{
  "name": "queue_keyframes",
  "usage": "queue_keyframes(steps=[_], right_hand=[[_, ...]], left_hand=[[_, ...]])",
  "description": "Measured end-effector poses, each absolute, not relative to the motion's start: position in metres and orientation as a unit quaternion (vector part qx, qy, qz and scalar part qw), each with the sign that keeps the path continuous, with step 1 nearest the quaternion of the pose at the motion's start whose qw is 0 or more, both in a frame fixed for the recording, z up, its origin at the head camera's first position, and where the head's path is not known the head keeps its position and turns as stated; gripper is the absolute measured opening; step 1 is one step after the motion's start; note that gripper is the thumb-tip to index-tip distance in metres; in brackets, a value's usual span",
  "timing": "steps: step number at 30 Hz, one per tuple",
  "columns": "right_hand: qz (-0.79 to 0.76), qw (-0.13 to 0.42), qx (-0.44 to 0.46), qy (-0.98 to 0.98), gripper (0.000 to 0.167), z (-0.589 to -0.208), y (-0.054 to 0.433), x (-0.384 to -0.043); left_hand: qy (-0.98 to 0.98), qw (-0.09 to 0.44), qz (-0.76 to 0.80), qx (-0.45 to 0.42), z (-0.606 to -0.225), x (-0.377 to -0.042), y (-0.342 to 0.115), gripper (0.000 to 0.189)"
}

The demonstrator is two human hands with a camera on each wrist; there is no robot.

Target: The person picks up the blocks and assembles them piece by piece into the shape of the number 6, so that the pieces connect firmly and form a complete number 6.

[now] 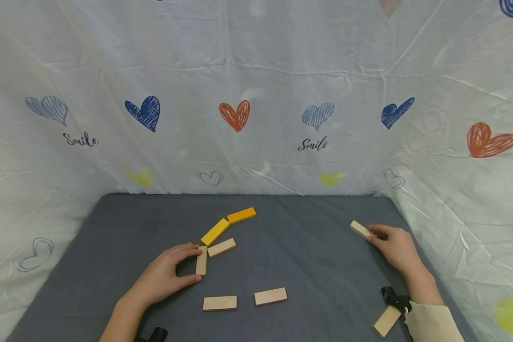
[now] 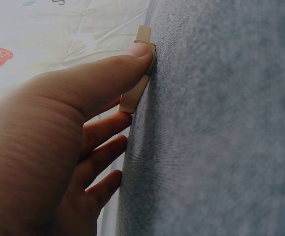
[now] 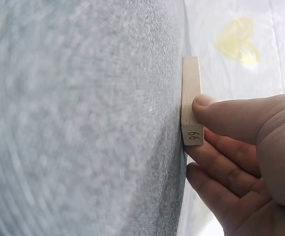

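Where heart-printed sheet backs grey tabletop, left hand grips pale block by ends, right hand pinches second block.

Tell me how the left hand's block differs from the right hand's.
In the head view, the left-hand block runs almost straight up the picture; the right-hand block slants. The left-hand block is close to a yellow block; the right-hand block is well away from the others. Both are pale wood.
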State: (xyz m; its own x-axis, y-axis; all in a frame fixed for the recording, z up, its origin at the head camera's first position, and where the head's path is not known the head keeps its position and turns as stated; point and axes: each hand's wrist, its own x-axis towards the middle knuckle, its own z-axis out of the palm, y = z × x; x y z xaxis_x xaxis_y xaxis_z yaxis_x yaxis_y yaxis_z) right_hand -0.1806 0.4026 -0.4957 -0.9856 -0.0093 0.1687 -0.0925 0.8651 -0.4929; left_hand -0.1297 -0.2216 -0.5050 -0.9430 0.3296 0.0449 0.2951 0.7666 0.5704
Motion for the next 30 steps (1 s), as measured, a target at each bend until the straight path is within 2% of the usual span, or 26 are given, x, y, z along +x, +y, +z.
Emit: queue_keyframes(steps=[17, 30], right_hand=[[0.259, 0.079, 0.022, -0.962, 0.034, -0.491, 0.404, -0.178], [0.256, 0.114, 0.043, -0.959, 0.03, -0.479, 0.391, -0.176]], left_hand=[[0.939, 0.026, 0.297, 0.171, -0.506, -0.13, -0.221, 0.065], [0.937, 0.022, 0.301, 0.174, -0.508, -0.131, -0.223, 0.066]])
